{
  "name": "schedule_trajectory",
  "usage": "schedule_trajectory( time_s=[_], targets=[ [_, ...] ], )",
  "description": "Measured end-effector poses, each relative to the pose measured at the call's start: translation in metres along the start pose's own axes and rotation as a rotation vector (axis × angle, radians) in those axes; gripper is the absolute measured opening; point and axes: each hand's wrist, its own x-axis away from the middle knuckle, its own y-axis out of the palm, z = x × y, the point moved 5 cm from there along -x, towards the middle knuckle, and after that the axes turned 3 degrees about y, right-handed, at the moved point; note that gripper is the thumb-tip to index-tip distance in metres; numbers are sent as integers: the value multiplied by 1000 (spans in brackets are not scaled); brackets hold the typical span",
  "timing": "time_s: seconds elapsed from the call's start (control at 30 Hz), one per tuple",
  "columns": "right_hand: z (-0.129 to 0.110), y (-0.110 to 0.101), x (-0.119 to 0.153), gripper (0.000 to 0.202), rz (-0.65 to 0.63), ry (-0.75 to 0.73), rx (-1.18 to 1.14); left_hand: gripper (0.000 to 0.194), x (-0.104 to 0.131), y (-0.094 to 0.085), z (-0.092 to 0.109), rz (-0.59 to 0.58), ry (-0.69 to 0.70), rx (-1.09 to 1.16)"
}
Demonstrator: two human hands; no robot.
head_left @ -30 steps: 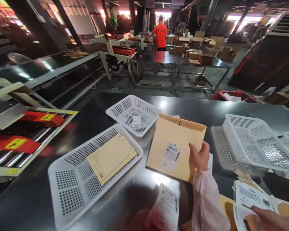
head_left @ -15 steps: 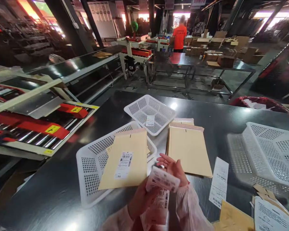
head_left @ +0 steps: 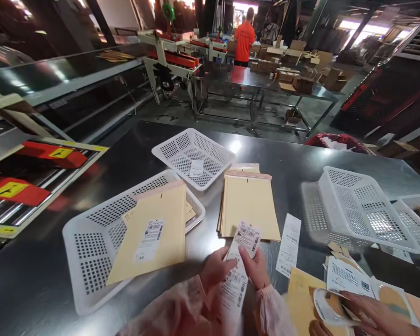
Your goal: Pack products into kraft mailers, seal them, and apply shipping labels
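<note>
**Cartons (head_left: 304, 85) are crowding the far metal table (head_left: 219, 73)**

Beyond it, a person (head_left: 245, 39) in red is standing. At left, red covers (head_left: 38, 151) are sitting over a roller conveyor (head_left: 6, 213), and brown flat pieces (head_left: 115, 55) are lying on a long dark counter (head_left: 75, 66).

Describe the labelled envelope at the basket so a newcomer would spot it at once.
On the dark metal table, find the long white basket nearest the camera, at left. A tan envelope lies slanted across it, overhanging its near edge. Unlike the stack of envelopes to its right, it rests over a basket, a white printed label near its middle.
</note>
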Motion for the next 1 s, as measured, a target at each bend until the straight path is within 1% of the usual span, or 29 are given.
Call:
schedule_trajectory(
  time_s=[0.03,0.07,0.13,0.2,0.3,0.37,0.43,0.47,0.5,0.53,0.6,0.63,0.67,0.73,0.77,0.8,0.83,0.9,0.93,0.97,1.0],
  targets=[
    [0,-2,-1,59,19,1,39,33,-4,3,6,-18,36,70],
    [-1,-2,-3,58,-8,1,74,38,-10,4,11,-25,64,139],
    [-7,-7,-9,55,-81,6,115,40,-21,5,17,-7,78,217],
    [-17,-19,-18,52,-66,7,147,41,-31,9,14,1,47,203],
    [-32,-35,-31,41,-36,-14,293,43,-39,18,5,11,62,179],
    [-37,-40,-38,34,-30,-40,393,44,-40,22,-1,77,72,184],
    [-38,-44,-46,32,0,-61,446,44,-41,22,-4,182,67,192],
    [-38,-45,-51,31,12,-78,462,44,-42,24,-4,204,62,213],
    [-39,-46,-59,30,21,-105,475,44,-43,27,-3,191,55,249],
    [-42,-48,-68,28,34,-143,487,46,-43,31,-3,148,39,292],
    [-51,-53,-92,23,131,-244,541,52,-42,43,-8,33,-33,373],
    [-56,-57,-106,20,209,-284,604,55,-38,49,-13,-2,-75,395],
    [-60,-60,-119,17,291,-305,686,57,-33,52,-21,-1,-107,397],
    [-68,-65,-142,15,412,-304,845,54,-18,54,-44,53,-139,346],
    [-70,-67,-151,15,446,-295,911,51,-7,53,-60,88,-156,313],
    [-72,-70,-158,22,474,-279,965,48,5,50,-77,116,-179,294],
    [-73,-75,-161,39,517,-253,1006,47,17,46,-95,135,-204,295],
    [-72,-92,-162,83,655,-137,1056,48,40,36,-125,139,-240,357],
    [-69,-101,-161,99,701,-48,1050,47,50,30,-135,135,-256,376],
    [-65,-110,-159,105,708,38,1021,45,58,24,-140,128,-287,367],
    [-60,-116,-158,100,678,107,986,42,65,18,-141,120,-330,334]
  ],
)
